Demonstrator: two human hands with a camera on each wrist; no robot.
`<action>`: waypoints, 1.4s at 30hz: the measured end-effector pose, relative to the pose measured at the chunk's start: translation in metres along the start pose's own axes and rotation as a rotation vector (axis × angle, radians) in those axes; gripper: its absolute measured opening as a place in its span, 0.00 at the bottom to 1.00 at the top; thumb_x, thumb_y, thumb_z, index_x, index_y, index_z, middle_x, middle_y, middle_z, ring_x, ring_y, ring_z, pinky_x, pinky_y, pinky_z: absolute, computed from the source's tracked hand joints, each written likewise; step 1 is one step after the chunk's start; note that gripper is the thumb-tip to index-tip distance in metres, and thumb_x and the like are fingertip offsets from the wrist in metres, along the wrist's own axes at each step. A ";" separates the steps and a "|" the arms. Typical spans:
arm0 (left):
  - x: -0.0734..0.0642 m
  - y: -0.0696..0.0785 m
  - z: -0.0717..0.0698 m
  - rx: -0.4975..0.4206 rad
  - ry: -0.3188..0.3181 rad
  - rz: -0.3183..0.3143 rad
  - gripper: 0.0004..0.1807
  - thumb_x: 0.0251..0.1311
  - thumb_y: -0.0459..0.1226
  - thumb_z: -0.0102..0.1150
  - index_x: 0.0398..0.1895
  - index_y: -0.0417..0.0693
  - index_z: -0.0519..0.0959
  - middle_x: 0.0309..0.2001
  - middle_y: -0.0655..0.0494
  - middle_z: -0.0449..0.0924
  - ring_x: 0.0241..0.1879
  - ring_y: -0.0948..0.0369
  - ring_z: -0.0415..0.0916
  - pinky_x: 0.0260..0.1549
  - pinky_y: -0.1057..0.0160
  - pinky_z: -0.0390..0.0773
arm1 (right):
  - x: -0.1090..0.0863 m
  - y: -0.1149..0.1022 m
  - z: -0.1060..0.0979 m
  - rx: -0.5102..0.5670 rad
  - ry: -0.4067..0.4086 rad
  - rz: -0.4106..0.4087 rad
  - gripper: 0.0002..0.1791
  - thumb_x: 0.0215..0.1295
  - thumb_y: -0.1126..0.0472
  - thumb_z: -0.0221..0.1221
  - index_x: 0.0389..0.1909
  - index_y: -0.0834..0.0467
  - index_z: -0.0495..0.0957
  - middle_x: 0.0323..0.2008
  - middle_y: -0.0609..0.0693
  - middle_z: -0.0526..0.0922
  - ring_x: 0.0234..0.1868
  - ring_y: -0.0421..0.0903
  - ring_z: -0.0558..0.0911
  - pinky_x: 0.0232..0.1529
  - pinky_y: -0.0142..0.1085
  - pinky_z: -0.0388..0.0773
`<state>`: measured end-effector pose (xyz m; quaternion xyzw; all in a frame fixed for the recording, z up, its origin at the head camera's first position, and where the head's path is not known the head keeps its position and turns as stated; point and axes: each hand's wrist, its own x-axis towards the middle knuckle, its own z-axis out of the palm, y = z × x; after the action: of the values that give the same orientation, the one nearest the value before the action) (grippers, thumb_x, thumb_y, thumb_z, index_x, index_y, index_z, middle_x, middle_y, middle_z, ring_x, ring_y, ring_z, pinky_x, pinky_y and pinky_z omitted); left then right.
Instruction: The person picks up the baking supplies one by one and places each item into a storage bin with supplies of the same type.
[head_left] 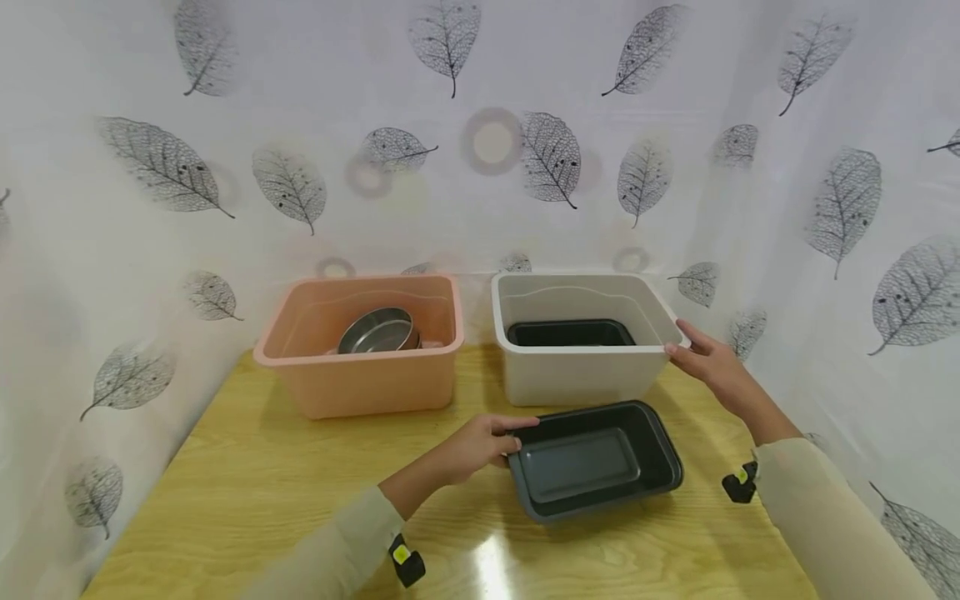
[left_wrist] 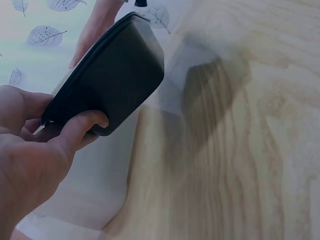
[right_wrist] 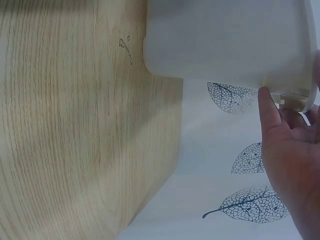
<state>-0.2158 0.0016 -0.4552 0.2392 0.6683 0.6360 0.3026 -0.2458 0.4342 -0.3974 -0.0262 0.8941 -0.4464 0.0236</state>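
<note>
My left hand (head_left: 476,450) grips the left end of a dark grey loaf pan (head_left: 585,467), fingers on one side of its rim and thumb on the other. In the left wrist view the pan (left_wrist: 112,75) hangs tilted over the wood, casting a shadow there. Behind it stands a white plastic bin (head_left: 577,375), with another dark pan (head_left: 570,333) inside. My right hand (head_left: 712,367) holds the bin's front right corner at the rim. The right wrist view shows its thumb (right_wrist: 267,107) against the bin's outer wall, with the other fingers partly hidden.
A peach-coloured bin (head_left: 375,383) stands left of the white one, holding round metal pans (head_left: 378,331). Both bins sit at the back of a wood-grain table (head_left: 300,500). White cloth (head_left: 480,225) with a leaf print hangs behind and at both sides.
</note>
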 end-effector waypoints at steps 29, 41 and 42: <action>0.013 0.114 -0.080 0.229 -0.003 0.123 0.24 0.74 0.33 0.51 0.71 0.57 0.73 0.31 0.55 0.74 0.32 0.59 0.75 0.49 0.53 0.86 | 0.000 -0.004 0.001 0.007 -0.004 -0.012 0.45 0.77 0.42 0.51 0.82 0.48 0.37 0.77 0.70 0.49 0.72 0.64 0.65 0.69 0.59 0.64; 0.043 0.131 -0.102 0.175 0.012 0.168 0.26 0.74 0.29 0.50 0.73 0.53 0.70 0.17 0.60 0.56 0.23 0.63 0.68 0.44 0.62 0.83 | 0.002 0.000 -0.001 0.011 -0.011 0.006 0.46 0.75 0.42 0.53 0.82 0.43 0.36 0.79 0.70 0.42 0.75 0.70 0.56 0.70 0.69 0.57; 0.045 0.133 -0.103 0.182 0.017 0.169 0.26 0.75 0.30 0.49 0.73 0.53 0.70 0.17 0.60 0.56 0.21 0.63 0.65 0.46 0.61 0.83 | 0.002 0.000 -0.002 0.006 -0.009 0.005 0.46 0.75 0.42 0.53 0.82 0.43 0.36 0.78 0.70 0.43 0.75 0.70 0.56 0.69 0.69 0.57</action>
<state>-0.3295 -0.0294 -0.3271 0.3156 0.7035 0.5979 0.2192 -0.2477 0.4352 -0.3962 -0.0260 0.8927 -0.4490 0.0290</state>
